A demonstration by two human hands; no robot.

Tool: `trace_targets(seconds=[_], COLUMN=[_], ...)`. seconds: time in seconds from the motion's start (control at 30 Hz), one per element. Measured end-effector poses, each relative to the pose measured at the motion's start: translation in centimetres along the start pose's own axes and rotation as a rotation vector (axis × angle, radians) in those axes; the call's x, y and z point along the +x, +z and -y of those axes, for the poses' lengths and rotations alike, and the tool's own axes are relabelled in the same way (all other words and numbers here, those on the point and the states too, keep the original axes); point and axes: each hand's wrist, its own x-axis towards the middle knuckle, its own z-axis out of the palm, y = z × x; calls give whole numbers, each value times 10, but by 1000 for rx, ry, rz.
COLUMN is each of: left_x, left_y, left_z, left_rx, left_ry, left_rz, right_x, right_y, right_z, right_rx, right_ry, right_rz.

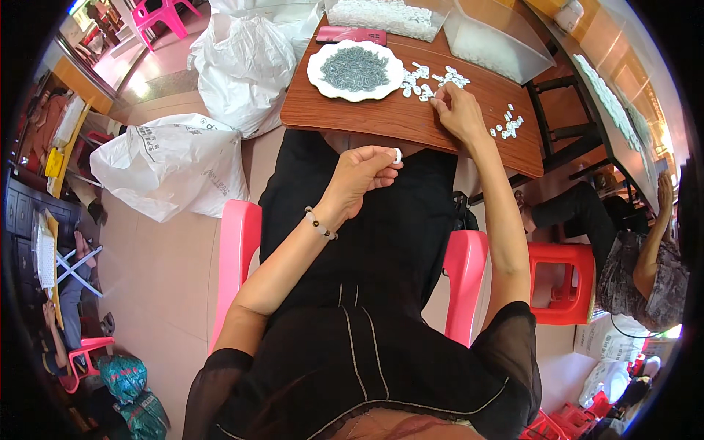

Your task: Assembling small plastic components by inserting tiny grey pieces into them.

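Observation:
My left hand [361, 174] is above my lap, just off the table's near edge. Between its thumb and fingers it pinches a small white plastic piece [398, 155]. Over the table, the curled fingers of my right hand [460, 111] reach down to a loose group of small white plastic pieces [419, 82]. What lies under those fingertips is too small to make out. Farther right on the wood is a second scatter of white pieces [507, 126]. Left of my right hand stands a scalloped white plate [315, 72] heaped with small grey, pin-like parts [356, 70].
A pink phone-like case [350, 34] lies behind the plate on the brown table [367, 114]. Clear bins [488, 51] of white pieces line its far side. White sacks [180, 165] stand to the left. A red stool [561, 282] and a seated person [638, 275] are at the right.

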Motion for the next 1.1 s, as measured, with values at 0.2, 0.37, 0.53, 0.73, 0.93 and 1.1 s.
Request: trace_targets(seconds=[0.2, 0.37, 0.53, 0.73, 0.93, 1.1], left_x=[5, 10, 6, 9, 18, 27], left_y=[-6, -12, -13, -23, -31, -38], left_z=[1, -1, -6, -9, -24, -35], left_rx=[-31, -12, 18, 6, -66, -69], left_ry=[19, 40, 51, 64, 136, 175], left_rz=[-18, -56, -87, -84, -132, -149], right_x=[17, 41, 59, 81, 89, 89], right_y=[7, 17, 30, 62, 64, 65], right_z=[18, 36, 62, 71, 76, 75], right_rx=[164, 238, 62, -139, -168, -84], right_ry=[-151, -219, -161, -120, -121, -131], right_rz=[-79, -41, 79, 68, 87, 73])
